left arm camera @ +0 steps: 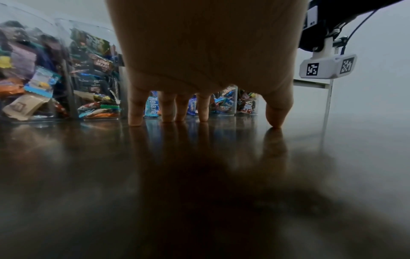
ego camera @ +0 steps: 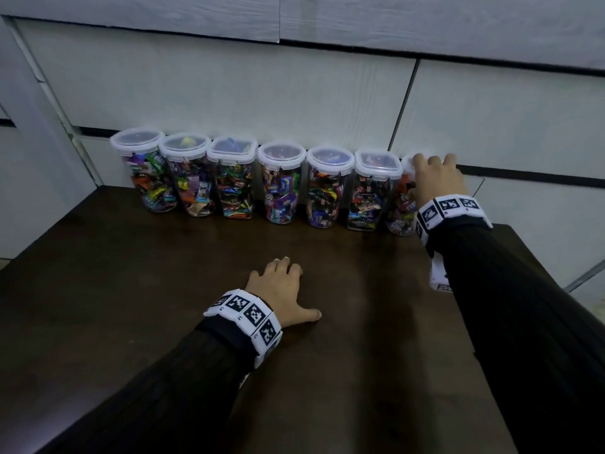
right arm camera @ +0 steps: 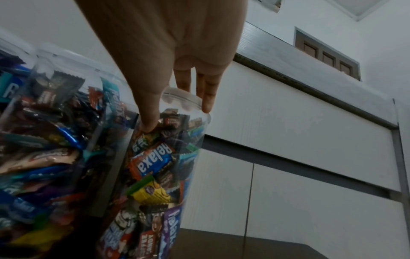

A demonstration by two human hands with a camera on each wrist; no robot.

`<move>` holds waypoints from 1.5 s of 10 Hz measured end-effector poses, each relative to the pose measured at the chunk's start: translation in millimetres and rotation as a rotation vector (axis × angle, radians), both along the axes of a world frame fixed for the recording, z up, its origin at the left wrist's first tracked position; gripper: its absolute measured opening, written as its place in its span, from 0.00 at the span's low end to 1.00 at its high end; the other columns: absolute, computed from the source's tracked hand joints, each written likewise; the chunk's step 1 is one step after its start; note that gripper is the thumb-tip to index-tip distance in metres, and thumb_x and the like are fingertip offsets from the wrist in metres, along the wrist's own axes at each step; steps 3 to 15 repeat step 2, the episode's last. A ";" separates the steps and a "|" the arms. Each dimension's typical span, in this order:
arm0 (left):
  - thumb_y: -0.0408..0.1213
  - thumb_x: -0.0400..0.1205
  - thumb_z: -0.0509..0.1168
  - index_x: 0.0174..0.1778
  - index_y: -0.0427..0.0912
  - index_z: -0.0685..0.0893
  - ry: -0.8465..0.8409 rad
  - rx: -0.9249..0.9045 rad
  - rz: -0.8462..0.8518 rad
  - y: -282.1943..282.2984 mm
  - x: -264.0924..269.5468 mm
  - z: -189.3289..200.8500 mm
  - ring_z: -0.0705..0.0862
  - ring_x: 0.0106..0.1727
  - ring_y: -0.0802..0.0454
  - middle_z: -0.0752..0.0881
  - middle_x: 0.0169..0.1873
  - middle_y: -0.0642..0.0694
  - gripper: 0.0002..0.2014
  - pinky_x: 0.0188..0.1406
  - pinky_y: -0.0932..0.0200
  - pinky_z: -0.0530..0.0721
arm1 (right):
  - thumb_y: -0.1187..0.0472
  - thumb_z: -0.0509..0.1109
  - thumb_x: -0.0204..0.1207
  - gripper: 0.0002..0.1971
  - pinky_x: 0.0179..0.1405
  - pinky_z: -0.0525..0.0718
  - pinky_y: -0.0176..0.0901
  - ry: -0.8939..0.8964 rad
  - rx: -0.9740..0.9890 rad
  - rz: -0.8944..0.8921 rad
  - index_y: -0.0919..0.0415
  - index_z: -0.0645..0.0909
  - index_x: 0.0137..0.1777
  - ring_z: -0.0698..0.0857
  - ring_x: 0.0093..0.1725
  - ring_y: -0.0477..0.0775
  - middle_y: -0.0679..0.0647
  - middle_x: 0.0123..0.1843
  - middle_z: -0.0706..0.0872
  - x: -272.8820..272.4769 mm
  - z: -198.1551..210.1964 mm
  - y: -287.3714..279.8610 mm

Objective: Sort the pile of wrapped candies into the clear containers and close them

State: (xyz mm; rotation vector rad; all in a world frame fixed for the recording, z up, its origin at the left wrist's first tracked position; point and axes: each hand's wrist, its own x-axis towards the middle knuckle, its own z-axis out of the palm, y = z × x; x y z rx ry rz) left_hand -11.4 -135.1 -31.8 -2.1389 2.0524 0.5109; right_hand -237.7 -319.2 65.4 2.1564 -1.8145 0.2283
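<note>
Several clear containers full of wrapped candies stand in a row along the back of the dark table, each with a clear lid on. My right hand grips the top of the rightmost container. In the right wrist view the right hand has its thumb against the near side of the container and its fingers reaching over the lid to the far rim. My left hand rests open on the table, holding nothing, with its fingertips touching the surface.
White wall panels rise directly behind the row. The table's right edge lies just past the rightmost container. The white wrist camera unit hangs under my right forearm. No loose candies show on the table.
</note>
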 end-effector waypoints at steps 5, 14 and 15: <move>0.70 0.74 0.64 0.84 0.48 0.55 0.013 0.012 -0.002 1.8 -2.1 -0.4 0.49 0.86 0.43 0.49 0.86 0.44 0.48 0.82 0.33 0.56 | 0.58 0.74 0.73 0.28 0.54 0.78 0.61 0.030 0.058 -0.040 0.63 0.68 0.70 0.73 0.67 0.68 0.65 0.64 0.80 1.3 6.4 4.9; 0.70 0.74 0.64 0.84 0.48 0.55 0.013 0.012 -0.002 1.8 -2.1 -0.4 0.49 0.86 0.43 0.49 0.86 0.44 0.48 0.82 0.33 0.56 | 0.58 0.74 0.73 0.28 0.54 0.78 0.61 0.030 0.058 -0.040 0.63 0.68 0.70 0.73 0.67 0.68 0.65 0.64 0.80 1.3 6.4 4.9; 0.70 0.74 0.64 0.84 0.48 0.55 0.013 0.012 -0.002 1.8 -2.1 -0.4 0.49 0.86 0.43 0.49 0.86 0.44 0.48 0.82 0.33 0.56 | 0.58 0.74 0.73 0.28 0.54 0.78 0.61 0.030 0.058 -0.040 0.63 0.68 0.70 0.73 0.67 0.68 0.65 0.64 0.80 1.3 6.4 4.9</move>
